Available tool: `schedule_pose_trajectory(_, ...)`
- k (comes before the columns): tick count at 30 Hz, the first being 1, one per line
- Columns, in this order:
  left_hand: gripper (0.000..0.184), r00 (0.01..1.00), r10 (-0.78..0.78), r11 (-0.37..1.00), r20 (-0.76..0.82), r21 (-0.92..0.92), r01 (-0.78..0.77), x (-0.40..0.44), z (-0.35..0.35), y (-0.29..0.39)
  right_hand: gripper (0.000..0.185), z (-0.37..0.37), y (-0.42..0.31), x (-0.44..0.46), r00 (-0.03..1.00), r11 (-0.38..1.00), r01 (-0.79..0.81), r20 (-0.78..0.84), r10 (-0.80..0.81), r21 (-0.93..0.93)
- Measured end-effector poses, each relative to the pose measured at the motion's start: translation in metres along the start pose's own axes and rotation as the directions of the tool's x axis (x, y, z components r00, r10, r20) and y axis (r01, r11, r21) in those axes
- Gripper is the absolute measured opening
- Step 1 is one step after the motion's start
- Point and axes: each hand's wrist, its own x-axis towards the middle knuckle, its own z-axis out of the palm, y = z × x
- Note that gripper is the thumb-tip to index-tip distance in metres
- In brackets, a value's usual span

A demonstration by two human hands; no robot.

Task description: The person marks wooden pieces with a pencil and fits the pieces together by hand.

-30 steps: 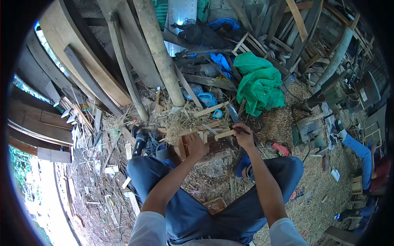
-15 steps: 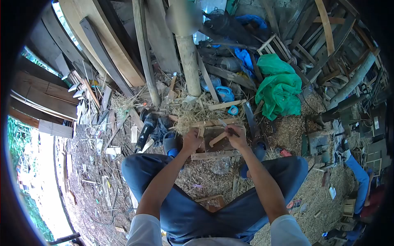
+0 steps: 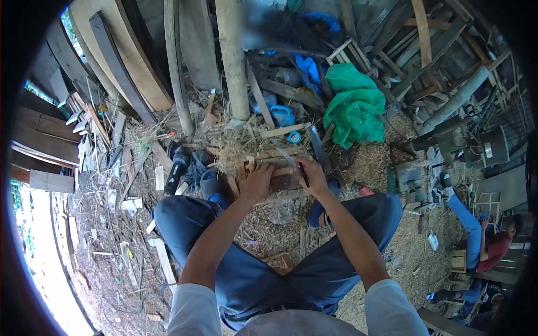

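My right hand is closed around the dark handle of a knife, whose pale blade points up and left. My left hand is closed over a small piece of wood, which shows beside its knuckles; the fingers partly hide it. Near my left fingertips lies a short wooden stick. Both hands are above a low wooden block between my feet. A wooden strip runs along its far side.
A black angle grinder lies left of my foot. Beyond the block are wood shavings, a blue tape measure and a green plastic sheet. Boards lean at the back left. Another person sits at the far right.
My left hand has turned over and lowered onto the wood, its fingers nearer the stick. My right hand still grips the knife, its blade now more visible. The whole view has shifted slightly.
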Motion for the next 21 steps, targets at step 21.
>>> schedule_pose_trajectory(21, 0.040, 0.991, -0.108, 0.924, 0.078, -0.359, 0.129, 0.007, -0.060, -0.046, 0.047, -0.035, 0.010, -0.074, 0.942, 0.924, -0.334, -0.109, 0.319, -0.188)
